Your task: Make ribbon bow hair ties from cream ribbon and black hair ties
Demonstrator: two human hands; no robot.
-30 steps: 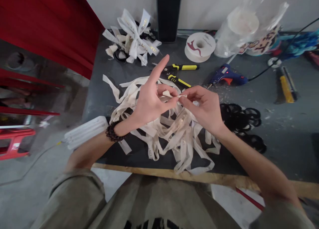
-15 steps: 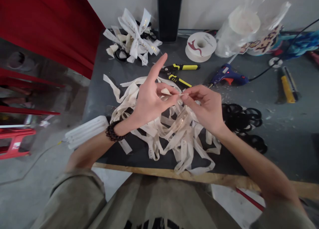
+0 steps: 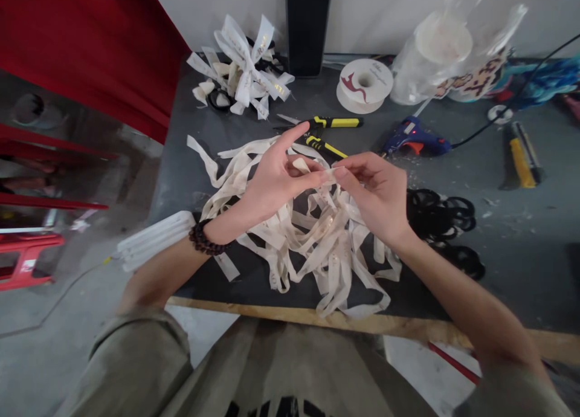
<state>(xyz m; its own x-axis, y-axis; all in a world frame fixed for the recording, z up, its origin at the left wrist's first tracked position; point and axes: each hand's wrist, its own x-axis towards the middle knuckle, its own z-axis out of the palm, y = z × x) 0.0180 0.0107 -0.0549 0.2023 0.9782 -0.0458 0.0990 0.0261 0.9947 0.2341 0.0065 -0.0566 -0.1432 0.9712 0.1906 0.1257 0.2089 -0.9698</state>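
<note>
Near the middle of the head view, my left hand (image 3: 274, 181) pinches a piece of cream ribbon (image 3: 299, 165), its index finger raised. My right hand (image 3: 378, 190) closes thumb and fingertips on the ribbon's right end, close to my left fingertips. Beneath both hands lies a loose pile of long cream ribbon (image 3: 335, 266). Pliers with yellow-and-black handles (image 3: 339, 122) rest just beyond my hands, their jaws apart. Right of them is a blue glue gun (image 3: 414, 136). Black hair ties (image 3: 437, 214) lie beside my right wrist.
Tied white ribbon bows (image 3: 247, 66) are heaped at the back left. A white ribbon spool (image 3: 365, 86) and a plastic-wrapped roll (image 3: 441, 42) stand at the back. A yellow cutter (image 3: 523, 157) lies far right. The wooden table edge (image 3: 290, 313) runs before my body.
My left hand's raised finger has tipped lower and to the right, exposing the pliers' jaws. My right hand has shifted slightly; both hands still hold the ribbon.
</note>
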